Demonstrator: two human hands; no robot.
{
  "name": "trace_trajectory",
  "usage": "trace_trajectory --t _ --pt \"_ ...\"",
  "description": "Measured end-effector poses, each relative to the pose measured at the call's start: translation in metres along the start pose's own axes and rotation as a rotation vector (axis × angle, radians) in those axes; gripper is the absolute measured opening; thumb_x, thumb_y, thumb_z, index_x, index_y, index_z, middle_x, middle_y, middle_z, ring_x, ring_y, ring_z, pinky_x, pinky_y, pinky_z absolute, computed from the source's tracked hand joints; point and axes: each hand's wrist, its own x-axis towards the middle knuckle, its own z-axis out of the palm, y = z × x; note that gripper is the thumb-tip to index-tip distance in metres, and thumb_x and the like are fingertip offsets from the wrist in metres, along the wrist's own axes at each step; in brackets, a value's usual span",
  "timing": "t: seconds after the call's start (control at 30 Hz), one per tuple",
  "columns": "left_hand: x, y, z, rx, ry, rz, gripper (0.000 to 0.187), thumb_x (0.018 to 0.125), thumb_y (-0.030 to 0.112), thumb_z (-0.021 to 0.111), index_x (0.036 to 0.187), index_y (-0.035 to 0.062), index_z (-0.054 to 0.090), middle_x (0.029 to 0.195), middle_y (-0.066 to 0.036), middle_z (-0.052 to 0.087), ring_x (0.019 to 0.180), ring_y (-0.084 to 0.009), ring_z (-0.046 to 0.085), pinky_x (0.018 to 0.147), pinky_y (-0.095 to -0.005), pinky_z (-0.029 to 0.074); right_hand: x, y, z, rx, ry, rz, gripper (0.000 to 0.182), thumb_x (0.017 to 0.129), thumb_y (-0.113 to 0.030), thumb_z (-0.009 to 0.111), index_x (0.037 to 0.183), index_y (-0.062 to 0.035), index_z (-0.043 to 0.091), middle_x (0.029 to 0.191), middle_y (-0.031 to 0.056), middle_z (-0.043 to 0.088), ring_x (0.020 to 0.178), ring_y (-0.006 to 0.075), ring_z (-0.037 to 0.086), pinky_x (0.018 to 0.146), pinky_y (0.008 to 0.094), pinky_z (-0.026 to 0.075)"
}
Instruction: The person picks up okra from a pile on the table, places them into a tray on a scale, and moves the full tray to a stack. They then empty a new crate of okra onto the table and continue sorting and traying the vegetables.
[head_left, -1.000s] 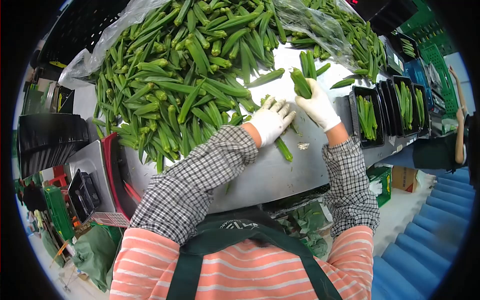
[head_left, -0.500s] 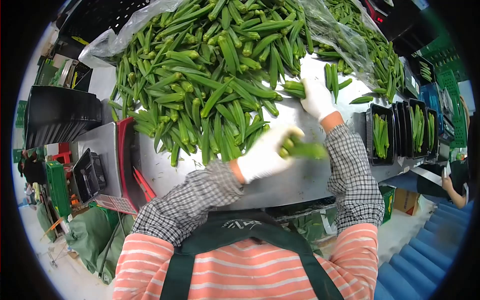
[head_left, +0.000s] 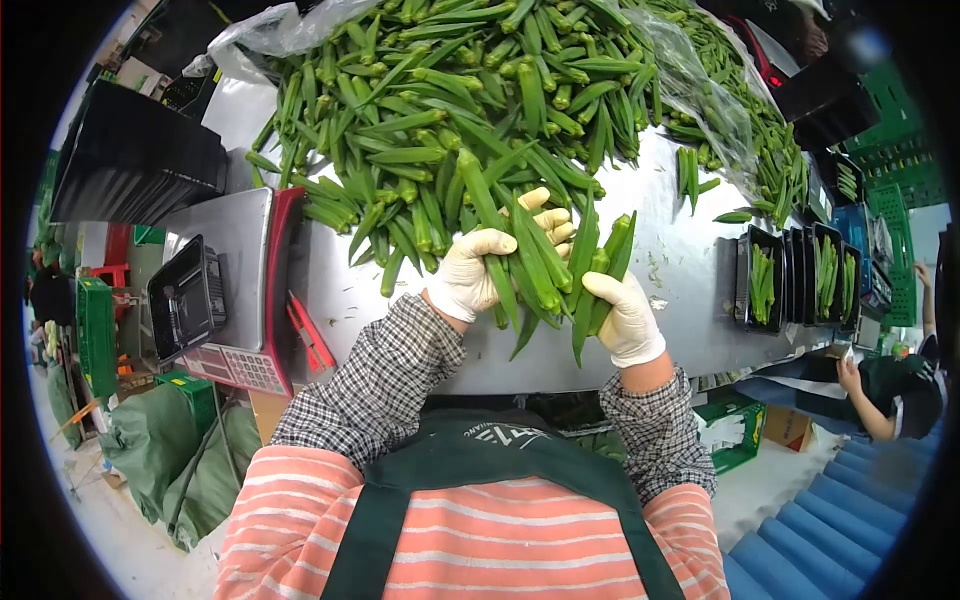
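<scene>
Both my hands wear white gloves. My left hand (head_left: 482,268) is closed around several green okra pods (head_left: 533,262), which fan out over the metal table with their tips towards me. Close by on its right, my right hand (head_left: 627,318) pinches a smaller bunch of okra (head_left: 606,275) between thumb and fingers. The two bunches nearly touch. Behind my hands lies a large heap of okra (head_left: 420,110), partly on clear plastic.
A red scale (head_left: 232,368) at the left bears a black tray (head_left: 188,300). Stacked black trays (head_left: 140,155) stand behind it. At the right are trays holding okra (head_left: 762,285), a few loose pods (head_left: 690,178) and a co-worker's hand (head_left: 850,376).
My right hand has come back towards me from the far loose pods, with okra in it. My left hand has turned and its pods are now spread beside the right hand's bunch.
</scene>
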Motion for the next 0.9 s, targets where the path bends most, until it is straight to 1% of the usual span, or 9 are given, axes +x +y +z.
trace_trajectory --t 0.07,0.2,0.37,0.57,0.6,0.7,0.77,0.8,0.9 --pt "-0.014 0.011 0.007 0.074 -0.027 0.028 0.08 0.064 0.003 0.056 0.139 0.0032 0.03 0.139 -0.025 0.033 0.133 -0.037 0.03 0.113 -0.0492 0.021 0.001 0.008 0.017 -0.018 -0.007 -0.018 0.037 0.081 -0.01 0.061 0.115 0.0024 0.054 0.105 0.0091 0.061 0.094 0.0181 0.059 0.082 0.031 0.048" --pt "-0.046 0.037 0.009 0.071 -0.117 0.061 0.088 0.064 0.006 0.059 0.143 0.0045 0.022 0.144 -0.026 0.025 0.136 -0.0393 0.022 0.113 -0.051 0.017 0.007 0.022 0.053 -0.075 -0.025 -0.012 0.038 0.083 -0.01 0.06 0.118 0.003 0.051 0.109 0.011 0.06 0.097 0.0194 0.059 0.086 0.0323 0.048" --pt "-0.09 0.069 0.014 0.071 -0.114 0.157 0.088 0.064 0.007 0.059 0.143 0.0032 0.021 0.146 -0.027 0.02 0.137 -0.04 0.021 0.113 -0.0516 0.017 0.023 0.042 0.096 -0.089 -0.131 0.032 0.042 0.084 -0.009 0.058 0.123 0.0038 0.047 0.114 0.0135 0.058 0.1 0.0218 0.06 0.087 0.0335 0.049" --pt "-0.153 0.113 0.019 0.142 -0.057 0.321 0.083 0.066 0.004 0.056 0.142 0.0011 0.023 0.145 -0.028 0.022 0.136 -0.0399 0.021 0.112 -0.0515 0.02 0.049 0.066 0.153 -0.144 -0.257 0.15 0.038 0.084 -0.01 0.059 0.119 0.003 0.051 0.11 0.0112 0.06 0.097 0.0196 0.06 0.086 0.0324 0.049" --pt "-0.167 0.121 0.021 0.07 -0.064 0.354 0.086 0.065 -0.003 0.052 0.143 0.0004 0.016 0.143 -0.029 0.024 0.135 -0.0402 0.025 0.111 -0.0519 0.025 0.054 0.069 0.169 -0.149 -0.281 0.169 0.038 0.083 -0.009 0.06 0.118 0.0025 0.051 0.109 0.0102 0.06 0.095 0.0184 0.06 0.085 0.0317 0.049" --pt "-0.211 0.148 0.03 0.119 0.035 0.509 0.081 0.068 -0.006 0.048 0.142 -0.0007 0.016 0.14 -0.028 0.029 0.132 -0.0392 0.03 0.109 -0.0508 0.029 0.075 0.08 0.222 -0.23 -0.411 0.217 0.038 0.082 -0.011 0.061 0.117 0.002 0.052 0.104 0.0083 0.061 0.091 0.0162 0.06 0.082 0.0296 0.049" --pt "-0.242 0.165 0.043 0.148 0.177 0.651 0.072 0.072 -0.007 0.046 0.139 -0.0016 0.02 0.133 -0.025 0.036 0.129 -0.0376 0.035 0.109 -0.0503 0.031 0.096 0.092 0.259 -0.305 -0.532 0.239 0.038 0.082 -0.012 0.06 0.117 0.0021 0.052 0.102 0.0078 0.062 0.091 0.0159 0.06 0.081 0.0291 0.048" --pt "-0.256 0.173 0.046 0.128 0.264 0.736 0.058 0.076 -0.007 0.044 0.132 -0.0025 0.029 0.124 -0.022 0.043 0.119 -0.0358 0.045 0.104 -0.0492 0.039 0.104 0.099 0.282 -0.367 -0.578 0.219 0.04 0.082 -0.014 0.06 0.117 0.0017 0.052 0.1 0.0073 0.063 0.09 0.0155 0.06 0.08 0.0284 0.048" --pt "-0.295 0.201 0.043 0.147 0.434 0.908 0.041 0.079 -0.006 0.046 0.12 -0.0024 0.04 0.113 -0.019 0.05 0.108 -0.0333 0.053 0.096 -0.0477 0.046 0.14 0.12 0.352 -0.558 -0.796 0.185 0.039 0.08 -0.013 0.059 0.115 0.003 0.054 0.098 0.0072 0.062 0.086 0.013 0.058 0.077 0.0262 0.047"
